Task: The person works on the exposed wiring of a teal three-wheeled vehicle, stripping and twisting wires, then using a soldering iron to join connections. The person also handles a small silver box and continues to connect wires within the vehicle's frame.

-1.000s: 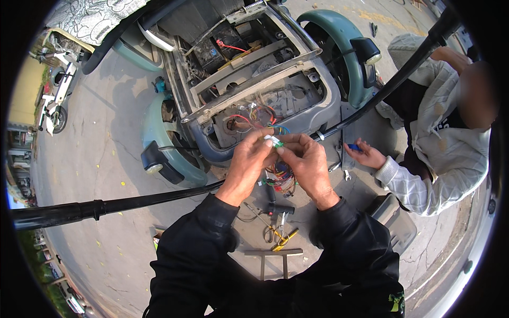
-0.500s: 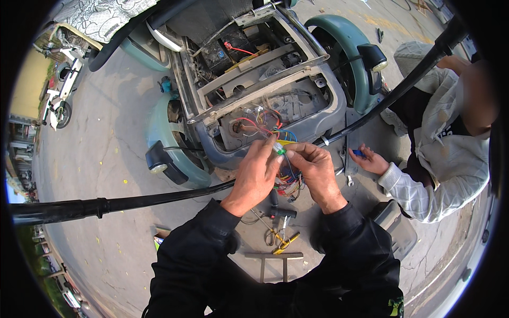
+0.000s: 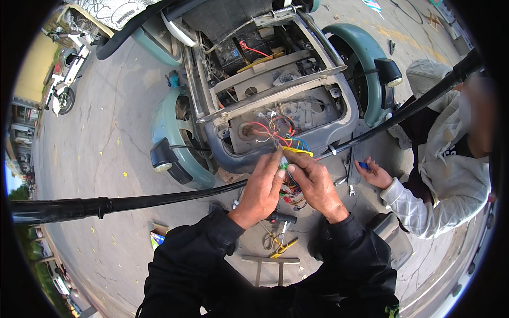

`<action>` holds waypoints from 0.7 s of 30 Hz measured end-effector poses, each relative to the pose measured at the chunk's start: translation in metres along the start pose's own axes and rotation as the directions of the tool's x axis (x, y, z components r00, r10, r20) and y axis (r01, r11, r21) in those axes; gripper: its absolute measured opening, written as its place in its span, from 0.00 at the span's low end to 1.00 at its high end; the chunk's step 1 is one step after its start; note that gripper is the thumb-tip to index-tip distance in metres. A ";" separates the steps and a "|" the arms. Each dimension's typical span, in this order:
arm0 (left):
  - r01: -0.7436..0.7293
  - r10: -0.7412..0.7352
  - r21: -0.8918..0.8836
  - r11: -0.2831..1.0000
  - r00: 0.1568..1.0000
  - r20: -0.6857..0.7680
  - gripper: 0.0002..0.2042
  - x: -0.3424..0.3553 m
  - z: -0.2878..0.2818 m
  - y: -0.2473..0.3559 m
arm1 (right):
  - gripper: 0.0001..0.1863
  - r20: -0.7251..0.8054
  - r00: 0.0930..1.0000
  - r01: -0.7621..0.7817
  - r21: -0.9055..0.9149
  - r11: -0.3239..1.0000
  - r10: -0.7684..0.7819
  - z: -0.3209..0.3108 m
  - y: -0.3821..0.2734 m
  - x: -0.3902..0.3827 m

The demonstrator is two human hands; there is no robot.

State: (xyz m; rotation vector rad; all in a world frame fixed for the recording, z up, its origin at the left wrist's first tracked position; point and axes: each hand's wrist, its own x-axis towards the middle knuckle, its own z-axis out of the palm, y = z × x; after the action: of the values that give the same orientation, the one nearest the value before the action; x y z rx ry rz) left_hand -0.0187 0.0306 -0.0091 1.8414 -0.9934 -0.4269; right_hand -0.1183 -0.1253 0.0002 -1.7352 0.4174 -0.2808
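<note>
The person's left hand (image 3: 259,190) and right hand (image 3: 317,191) have come close enough to meet at the fingertips, thumbs and fingers pinched on a small green-and-white connector (image 3: 283,165) between them. It sits just in front of the open vehicle body (image 3: 331,133), where red and blue wires (image 3: 301,144) spill over the rim. A yellow strip (image 3: 298,151) lies right by the right hand's fingers, and a wire tangle (image 3: 293,199) hangs below the two hands. Down on the pavement I can see a black power tool (image 3: 282,218), scissors (image 3: 269,241) and a yellow-handled tool (image 3: 284,248); a wrench (image 3: 352,191) lies off to the right. Over there, a co-worker's hand (image 3: 377,175) holds something blue (image 3: 363,166), near a black bar (image 3: 403,114).
</note>
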 end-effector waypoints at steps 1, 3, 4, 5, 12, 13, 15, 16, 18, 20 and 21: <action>-0.007 0.007 0.001 1.000 1.000 -0.002 0.24 0.001 0.000 -0.001 | 0.18 0.013 1.000 0.012 -0.006 1.000 -0.012 -0.001 0.000 0.001; 0.010 -0.009 -0.017 1.000 1.000 0.014 0.23 0.002 -0.001 0.000 | 0.18 0.030 1.000 -0.004 0.009 1.000 0.004 -0.002 0.000 0.002; 0.028 -0.027 -0.032 0.999 0.999 0.033 0.23 0.004 -0.002 0.000 | 0.18 0.031 0.999 -0.026 0.030 0.999 0.025 -0.002 0.001 0.003; 0.047 -0.044 -0.045 0.998 0.998 0.052 0.23 0.005 -0.004 0.000 | 0.18 0.030 0.998 -0.052 0.042 0.998 0.051 -0.002 0.002 0.003; 0.020 -0.018 -0.075 0.997 0.999 0.029 0.20 0.012 -0.004 0.002 | 0.16 -0.033 0.995 -0.083 0.179 0.980 0.090 0.000 0.011 0.004; 0.029 -0.027 -0.078 0.997 0.999 0.028 0.20 0.012 -0.004 0.001 | 0.16 -0.028 0.992 -0.113 0.239 0.964 0.123 0.001 0.012 0.004; 0.052 -0.050 -0.093 0.994 0.998 0.023 0.19 0.012 -0.002 0.000 | 0.16 -0.035 0.984 -0.151 0.333 0.931 0.172 0.003 0.014 0.004; 0.035 -0.035 -0.076 0.997 0.999 0.004 0.19 0.012 -0.001 -0.001 | 0.15 -0.054 0.984 -0.141 0.350 0.926 0.170 0.005 0.015 0.004; 0.044 -0.044 -0.067 0.997 0.999 0.002 0.19 0.012 0.000 -0.001 | 0.15 -0.057 0.966 -0.214 0.366 0.906 0.251 0.007 0.014 0.004; 0.040 -0.040 -0.058 0.997 0.999 0.001 0.19 0.013 0.001 -0.001 | 0.15 -0.064 0.966 -0.208 0.383 0.900 0.251 0.008 0.012 0.004; 0.050 -0.050 -0.046 0.998 0.999 0.006 0.19 0.014 0.000 0.001 | 0.16 -0.069 0.960 -0.223 0.403 0.888 0.272 0.009 0.010 0.003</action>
State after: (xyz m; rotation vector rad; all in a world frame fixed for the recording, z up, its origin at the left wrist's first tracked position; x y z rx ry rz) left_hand -0.0107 0.0190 -0.0070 1.8273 -0.9346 -0.4811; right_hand -0.1131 -0.1206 -0.0115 -1.2584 0.6244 -0.2670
